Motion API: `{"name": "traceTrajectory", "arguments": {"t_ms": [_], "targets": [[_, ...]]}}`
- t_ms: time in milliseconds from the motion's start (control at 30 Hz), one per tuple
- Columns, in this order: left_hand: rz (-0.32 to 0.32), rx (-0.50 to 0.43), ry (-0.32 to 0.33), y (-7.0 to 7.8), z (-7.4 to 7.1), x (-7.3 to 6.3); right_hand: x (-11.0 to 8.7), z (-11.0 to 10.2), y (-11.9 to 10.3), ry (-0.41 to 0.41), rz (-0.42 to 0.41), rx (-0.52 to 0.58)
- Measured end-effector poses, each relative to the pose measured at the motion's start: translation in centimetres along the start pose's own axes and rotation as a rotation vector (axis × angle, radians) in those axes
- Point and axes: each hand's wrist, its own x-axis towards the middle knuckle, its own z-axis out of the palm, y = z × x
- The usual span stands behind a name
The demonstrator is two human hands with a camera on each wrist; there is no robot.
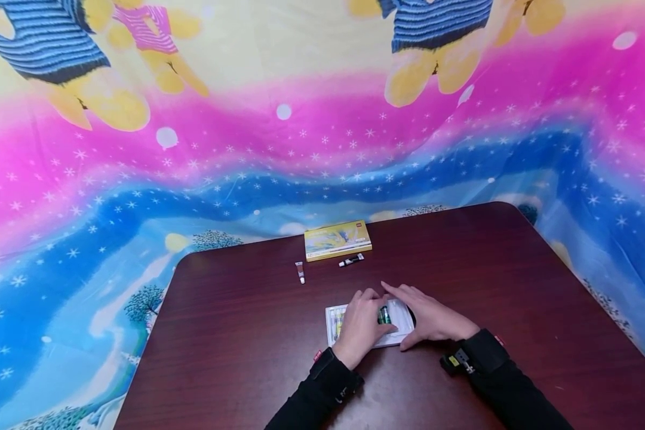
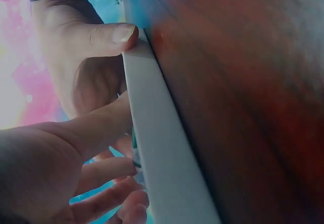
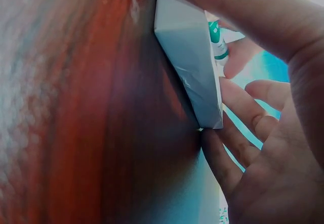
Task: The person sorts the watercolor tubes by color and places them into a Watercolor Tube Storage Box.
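Right hand (image 1: 432, 316) gripping right end of white tray (image 1: 401, 315); left hand (image 1: 359, 325) at green tube (image 1: 384, 315), grip unclear.

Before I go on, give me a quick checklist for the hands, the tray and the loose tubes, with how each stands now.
1. Right hand steadying the white tray: ok, thumb and fingers span its right end.
2. Left hand at the green tube: ok, thumb and fingers are around it.
3. Left-hand grip firm: cannot tell; the fingers cover much of the tube.
4. All tubes in the tray: not ok, the black tube and the reddish-brown tube lie on the table.
5. Yellow box out of the way: ok, it lies beyond both hands.
6. Full tube count in the tray: cannot tell, the left hand hides part.
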Motion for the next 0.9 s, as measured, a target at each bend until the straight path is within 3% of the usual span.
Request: {"name": "traceTrajectory", "arguments": {"t_ms": [200, 333, 633, 900], "targets": [[0.071, 0.216, 0.026, 0.0, -0.13, -0.12, 0.05, -0.03, -0.03, -0.001, 0.009, 0.0], [0.088, 0.298, 0.043, 0.04, -0.09, -0.22, 0.07, -0.07, -0.08, -0.004, 0.021, 0.008], [0.103, 0.351, 0.019, 0.21, -0.21, -0.23, 0.1, -0.04, 0.01, -0.001, 0.009, -0.001], [0.101, 0.329, 0.022, 0.19, -0.25, -0.3, 0.02, 0.02, 0.13, 0.002, 0.01, 0.002]]}}
